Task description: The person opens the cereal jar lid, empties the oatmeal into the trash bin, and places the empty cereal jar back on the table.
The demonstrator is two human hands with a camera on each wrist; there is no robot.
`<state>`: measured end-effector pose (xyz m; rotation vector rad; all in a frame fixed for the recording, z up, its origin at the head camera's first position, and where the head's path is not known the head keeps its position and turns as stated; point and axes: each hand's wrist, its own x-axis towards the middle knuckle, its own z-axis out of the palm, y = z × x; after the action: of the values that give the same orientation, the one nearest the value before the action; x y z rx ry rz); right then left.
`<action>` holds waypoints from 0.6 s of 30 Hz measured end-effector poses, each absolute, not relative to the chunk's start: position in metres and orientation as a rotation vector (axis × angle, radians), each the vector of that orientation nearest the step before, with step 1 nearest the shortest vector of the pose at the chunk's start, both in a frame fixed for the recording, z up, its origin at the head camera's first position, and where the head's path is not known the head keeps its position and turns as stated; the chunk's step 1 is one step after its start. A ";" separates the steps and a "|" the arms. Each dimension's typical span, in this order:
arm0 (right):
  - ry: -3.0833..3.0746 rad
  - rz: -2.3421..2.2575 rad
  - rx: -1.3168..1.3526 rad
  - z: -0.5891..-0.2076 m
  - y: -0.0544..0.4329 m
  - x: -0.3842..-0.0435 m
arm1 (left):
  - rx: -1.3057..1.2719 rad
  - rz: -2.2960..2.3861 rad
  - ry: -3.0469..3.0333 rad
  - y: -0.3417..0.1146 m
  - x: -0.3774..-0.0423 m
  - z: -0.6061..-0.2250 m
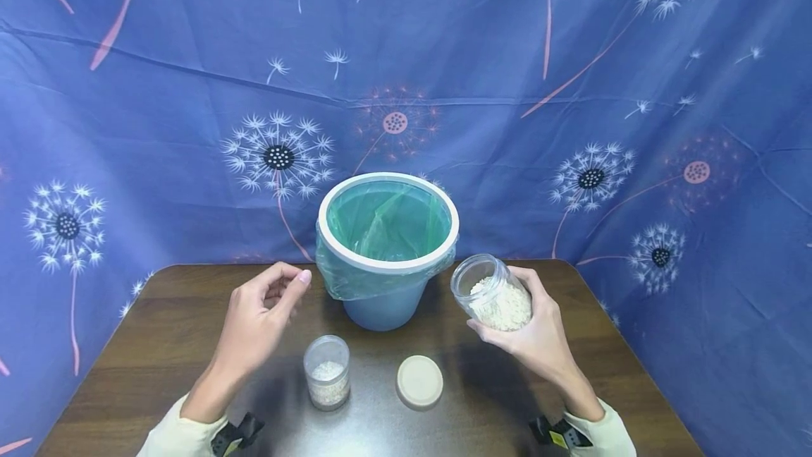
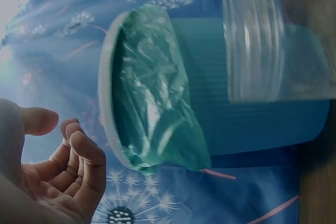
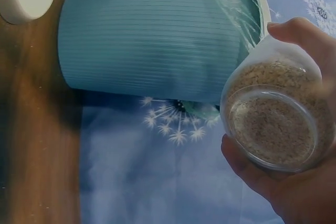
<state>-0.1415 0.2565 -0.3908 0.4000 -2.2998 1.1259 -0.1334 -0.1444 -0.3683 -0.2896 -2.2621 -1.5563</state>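
My right hand [image 1: 539, 330] grips a clear jar [image 1: 504, 305] holding pale, flaky grains. The jar is tilted, its open mouth toward the bin and a little apart from its right side; the right wrist view shows the jar's base [image 3: 273, 127], with grains behind it. My left hand [image 1: 263, 309] is raised left of the bin, fingers loosely curled. In the left wrist view a gap shows between the thumb [image 2: 39, 121] and fingertips, with nothing held. Between the hands stands a blue bin [image 1: 385, 305] with a white rim and a green plastic liner [image 1: 355, 277] folded over it.
A second clear jar [image 1: 328, 374], partly filled with pale grains, stands upright on the brown table [image 1: 146, 344] in front of the left hand. Right of it lies a round cream lid [image 1: 420, 381]. A blue dandelion-print cloth [image 1: 482, 154] hangs behind and beside the table.
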 end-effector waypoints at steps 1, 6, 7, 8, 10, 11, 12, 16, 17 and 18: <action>-2.295 1.123 0.409 -0.389 0.256 -0.142 | -0.285 -1.562 -2.267 -0.145 -0.137 -0.369; -2.279 1.093 0.455 -0.381 0.253 -0.149 | -0.264 -1.544 -2.309 -0.147 -0.155 -0.373; -2.275 1.089 0.465 -0.379 0.253 -0.150 | -0.261 -1.538 -2.313 -0.147 -0.159 -0.374; -2.272 1.087 0.475 -0.377 0.253 -0.152 | -0.257 -1.527 -2.321 -0.148 -0.162 -0.374; -2.267 1.087 0.492 -0.374 0.253 -0.154 | -0.258 -1.523 -2.332 -0.149 -0.168 -0.374; -2.265 1.086 0.500 -0.373 0.252 -0.156 | -0.262 -1.523 -2.336 -0.150 -0.172 -0.374; -2.263 1.086 0.507 -0.371 0.252 -0.157 | -0.265 -1.524 -2.340 -0.151 -0.175 -0.374; -2.265 1.087 0.524 -0.364 0.251 -0.163 | -0.255 -1.521 -2.352 -0.155 -0.186 -0.372; -2.266 1.080 0.523 -0.363 0.251 -0.164 | -0.247 -1.514 -2.356 -0.155 -0.189 -0.371; -2.267 1.075 0.518 -0.361 0.251 -0.166 | -0.241 -1.503 -2.364 -0.155 -0.191 -0.369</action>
<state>-0.1655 0.2507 -0.3612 0.5185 -2.2671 1.0750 -0.1913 -0.1553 -0.3693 -0.2408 -2.3642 -1.5027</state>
